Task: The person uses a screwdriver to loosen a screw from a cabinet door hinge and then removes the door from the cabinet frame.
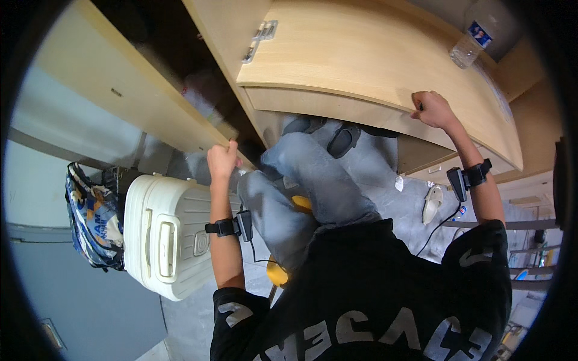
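Person seen from above, both hands at pale wooden furniture. The left hand (pixel 223 159) is at the near end of the narrow edge of the cabinet door (pixel 129 84), which stands open at upper left; its fingers bend around that edge in a narrow grip, the fingertips partly hidden. The right hand (pixel 432 109) forms a closed fist at the front edge of the desk (pixel 361 48), knuckles up, the fingers curled tight; a small dark patch shows beside the fingers, and whether it is an object or shadow cannot be told. The two hands are well apart, the door on the left of the knees and the desk ahead of them. Metal hinges (pixel 259 41) are fixed to the upright panel at the desk's left end, and a clear bottle (pixel 472 45) stands on the desk toward its far right, beyond the right fist. Each forearm bears a black strap with a small device. Left of the left forearm is a white suitcase (pixel 162 234), with a patterned backpack (pixel 93 222) beside it. On the floor, a pale slipper (pixel 431 204) lies below the desk's right part
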A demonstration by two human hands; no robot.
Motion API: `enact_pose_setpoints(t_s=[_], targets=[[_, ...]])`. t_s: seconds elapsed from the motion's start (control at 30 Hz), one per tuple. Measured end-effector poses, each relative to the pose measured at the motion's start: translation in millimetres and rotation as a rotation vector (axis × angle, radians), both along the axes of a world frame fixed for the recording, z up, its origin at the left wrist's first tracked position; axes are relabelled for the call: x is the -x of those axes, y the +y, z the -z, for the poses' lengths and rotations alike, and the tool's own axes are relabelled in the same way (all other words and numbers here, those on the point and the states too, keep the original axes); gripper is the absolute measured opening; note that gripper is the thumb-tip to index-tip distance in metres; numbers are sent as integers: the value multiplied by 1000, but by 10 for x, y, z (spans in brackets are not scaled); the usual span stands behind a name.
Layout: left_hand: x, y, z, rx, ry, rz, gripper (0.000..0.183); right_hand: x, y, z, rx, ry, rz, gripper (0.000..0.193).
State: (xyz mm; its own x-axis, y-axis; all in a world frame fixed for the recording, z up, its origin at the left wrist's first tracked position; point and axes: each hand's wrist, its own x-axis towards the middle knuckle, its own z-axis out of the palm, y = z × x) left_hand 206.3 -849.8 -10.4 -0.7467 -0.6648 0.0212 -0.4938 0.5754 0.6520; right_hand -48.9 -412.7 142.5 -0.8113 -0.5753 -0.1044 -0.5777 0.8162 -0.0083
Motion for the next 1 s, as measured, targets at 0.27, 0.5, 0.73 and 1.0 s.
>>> enact_pose_setpoints(t_s=[0.27,0.5,0.73,1.0], targets=[[213,-157,77,10,-25,119,56,165,9,218,46,132,-48,29],[750,-113,18,132,-20,296,61,42,131,134,89,126,65,23],[1031,-261,222,160,-110,303,60,-16,67,127,143,52,47,26],[1436,2221,258,-710,-348,1273,33,-92,111,143,239,97,52,20]])
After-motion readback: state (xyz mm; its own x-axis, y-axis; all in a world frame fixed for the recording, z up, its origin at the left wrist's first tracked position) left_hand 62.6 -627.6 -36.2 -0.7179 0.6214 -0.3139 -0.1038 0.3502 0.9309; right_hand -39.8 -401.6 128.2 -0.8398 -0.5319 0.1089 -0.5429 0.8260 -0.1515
